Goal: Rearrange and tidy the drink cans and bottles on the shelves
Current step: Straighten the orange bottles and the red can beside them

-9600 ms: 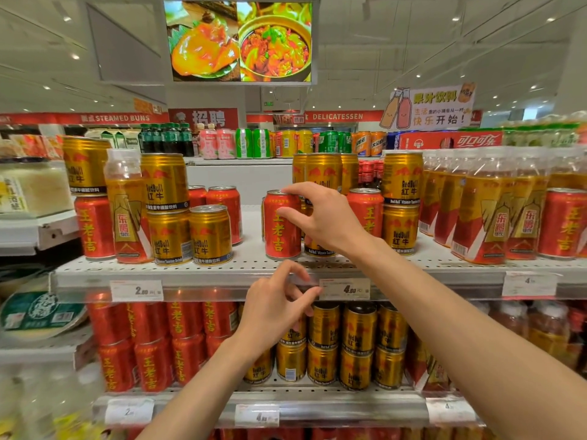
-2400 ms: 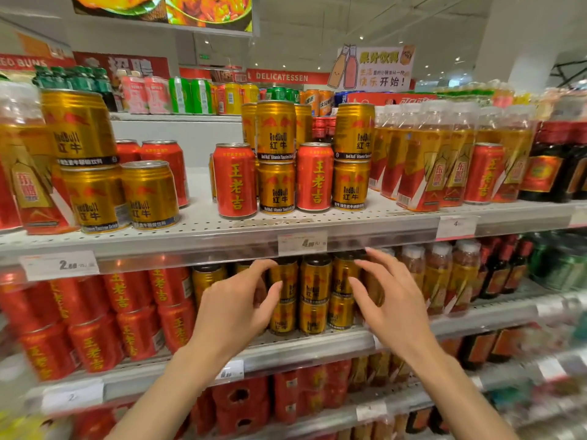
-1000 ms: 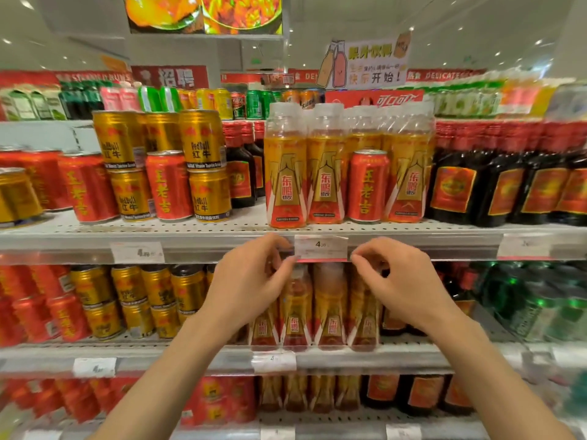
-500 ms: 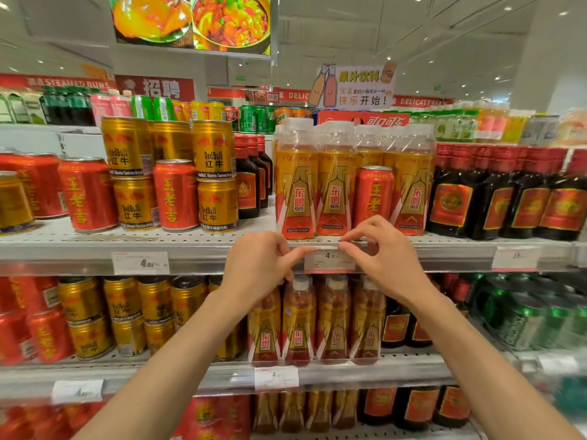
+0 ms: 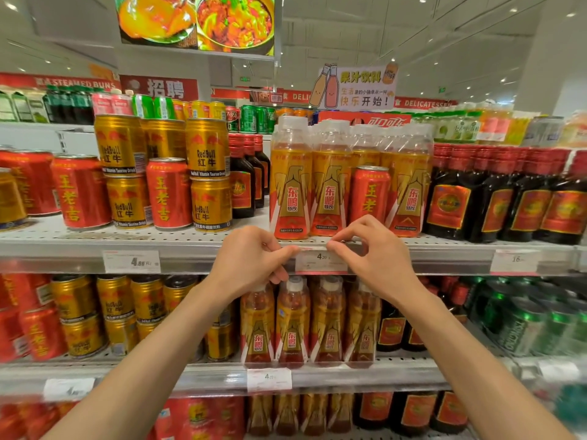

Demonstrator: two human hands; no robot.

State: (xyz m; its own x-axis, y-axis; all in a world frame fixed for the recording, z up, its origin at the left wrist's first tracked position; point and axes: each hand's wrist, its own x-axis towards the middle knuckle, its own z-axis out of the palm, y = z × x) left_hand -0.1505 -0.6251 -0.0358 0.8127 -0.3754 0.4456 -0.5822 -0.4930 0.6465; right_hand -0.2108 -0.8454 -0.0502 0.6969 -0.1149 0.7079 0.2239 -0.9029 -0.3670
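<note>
Now we pinch the price tag in the middle of the frame with both hands, and the stray red can stands upright just above our right hand, farther from our left hand.

Both bare forearms are raised from the lower corners of the frame and are angled inward toward the centre. The left hand is held just left of centre, knuckles up, fingers curled, thumb and forefinger brought together in a pinch pointing right. The right hand is mirrored just right of centre, wrist bent, fingers curled, thumb and forefinger pinched and pointing left. The two hands are kept level, close together, fingertips apart.
</note>
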